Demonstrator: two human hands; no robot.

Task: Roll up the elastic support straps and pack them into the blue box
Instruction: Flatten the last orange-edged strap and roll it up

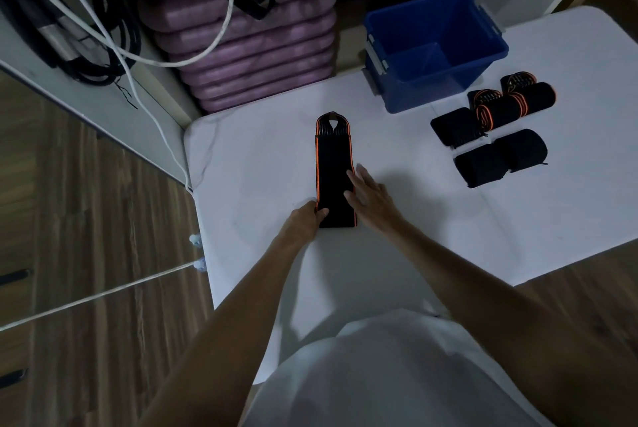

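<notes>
A black elastic strap with orange edges (333, 157) lies flat and lengthwise on the white table (255, 164), its looped end pointing away from me. My left hand (307, 219) pinches the strap's near left corner. My right hand (371, 197) rests flat with fingers spread on the strap's right edge. The blue box (431, 47) stands open and looks empty at the table's far side. Several rolled straps lie right of the flat one: black rolls (497, 159) and orange-striped rolls (511, 102).
Purple stacked mats (248, 47) and hanging black straps with a white cord (145, 57) fill the shelf beyond the table. Wooden floor (86, 219) lies to the left. The table's near edge is at my waist.
</notes>
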